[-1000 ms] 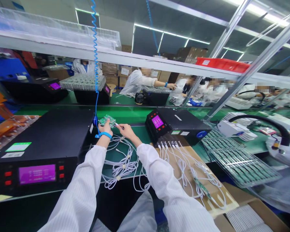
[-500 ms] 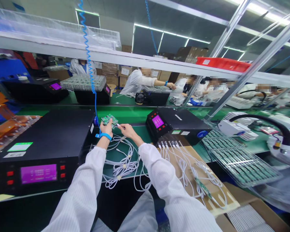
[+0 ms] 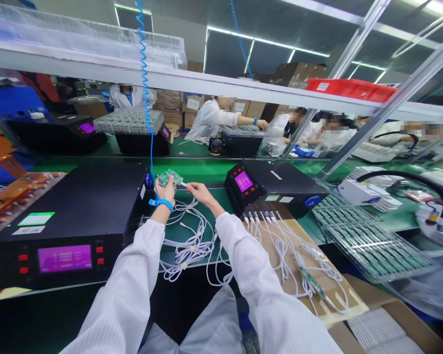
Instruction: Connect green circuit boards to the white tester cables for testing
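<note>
My left hand [image 3: 165, 193], with a blue wrist strap [image 3: 162, 202] at its wrist, is closed around a green circuit board [image 3: 171, 178]. My right hand [image 3: 201, 191] pinches a small white cable plug [image 3: 184, 185] at the right edge of that board. Whether the plug is seated in the board is too small to tell. Below both hands, coiled white cables [image 3: 192, 248] lie on the green bench. A blue coiled cord [image 3: 146, 88] hangs down close to my left wrist.
Black boxes with purple screens stand left [image 3: 64, 196] and right [image 3: 280, 182]. White cables and another circuit board [image 3: 312, 282] lie on cardboard [image 3: 269, 250]. Farther right are a clear tray [image 3: 376, 236] of boards and an open carton [image 3: 402, 305]. A shelf [image 3: 221, 88] crosses ahead; co-workers sit beyond.
The view has shifted slightly, so the bench scene sits a little farther right. Both hands stay together at the board, and my right hand still pinches the plug at its edge.
</note>
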A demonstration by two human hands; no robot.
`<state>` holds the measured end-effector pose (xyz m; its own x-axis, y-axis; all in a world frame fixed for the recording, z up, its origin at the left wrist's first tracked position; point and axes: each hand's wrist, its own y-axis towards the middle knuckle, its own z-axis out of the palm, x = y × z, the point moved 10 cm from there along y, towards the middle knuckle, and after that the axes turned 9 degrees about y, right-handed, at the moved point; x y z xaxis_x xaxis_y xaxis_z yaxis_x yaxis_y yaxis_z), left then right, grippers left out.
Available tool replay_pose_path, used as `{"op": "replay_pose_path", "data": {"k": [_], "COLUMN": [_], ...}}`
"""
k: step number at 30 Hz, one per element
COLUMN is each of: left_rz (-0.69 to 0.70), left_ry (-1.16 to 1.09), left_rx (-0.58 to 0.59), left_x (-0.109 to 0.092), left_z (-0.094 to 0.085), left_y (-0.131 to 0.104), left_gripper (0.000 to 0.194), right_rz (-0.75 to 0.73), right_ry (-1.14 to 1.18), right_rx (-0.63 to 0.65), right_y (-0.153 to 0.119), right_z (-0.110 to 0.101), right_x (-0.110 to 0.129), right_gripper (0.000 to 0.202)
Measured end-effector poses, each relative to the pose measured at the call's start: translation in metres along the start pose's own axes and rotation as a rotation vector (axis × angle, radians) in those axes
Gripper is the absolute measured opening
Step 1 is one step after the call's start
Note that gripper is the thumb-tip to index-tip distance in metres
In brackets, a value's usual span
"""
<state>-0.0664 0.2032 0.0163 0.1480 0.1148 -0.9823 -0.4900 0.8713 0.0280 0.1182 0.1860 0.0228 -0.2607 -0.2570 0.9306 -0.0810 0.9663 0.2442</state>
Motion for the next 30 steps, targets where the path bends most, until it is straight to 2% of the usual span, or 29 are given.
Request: {"op": "replay_pose_path", "data": {"k": [2,5,10,13,17,20,25,27,30], "left_rz": [-0.011,-0.026,-0.033,-0.012,0.037,0.083,0.21,0.269,0.343], "left_ry": [0.002,0.009,0.028,0.039,0.051,0.07,0.146,0.193,0.262], "left_rx": [0.0,0.006,0.047,0.079,0.103,0.105,0.129,0.148,0.171], "left_x": [0.0,0.001,0.001,0.0,-0.004,-0.007,-0.019,-0.025,-0.033], "left_z": [-0.001,0.0,0.006,0.009,0.011,0.01,0.009,0.008,0.008], "left_y": [-0.004,-0.01,-0.016,-0.018,-0.017,-0.017,-0.022,-0.026,-0.033], "left_gripper": [0.022,0.022,0.037,0.04,0.032,0.026,0.016,0.015,0.014], "right_rz": [0.018,0.044,0.064,0.04,-0.003,-0.025,-0.042,-0.098,-0.196], "right_ry": [0.034,0.065,0.053,0.014,-0.033,-0.056,0.047,0.051,-0.062], "right_rx": [-0.006,-0.005,-0.053,-0.097,-0.145,-0.188,-0.148,-0.151,-0.184], "right_y": [-0.001,-0.003,0.0,0.0,-0.006,-0.011,-0.015,-0.018,-0.025], "right_z": [-0.006,-0.012,-0.026,-0.035,-0.042,-0.046,-0.037,-0.032,-0.022], "right_x": [-0.006,-0.014,-0.023,-0.021,-0.014,-0.008,0.002,0.013,0.032], "right_gripper": [0.027,0.026,0.027,0.025,0.015,0.014,0.038,0.034,0.025]}}
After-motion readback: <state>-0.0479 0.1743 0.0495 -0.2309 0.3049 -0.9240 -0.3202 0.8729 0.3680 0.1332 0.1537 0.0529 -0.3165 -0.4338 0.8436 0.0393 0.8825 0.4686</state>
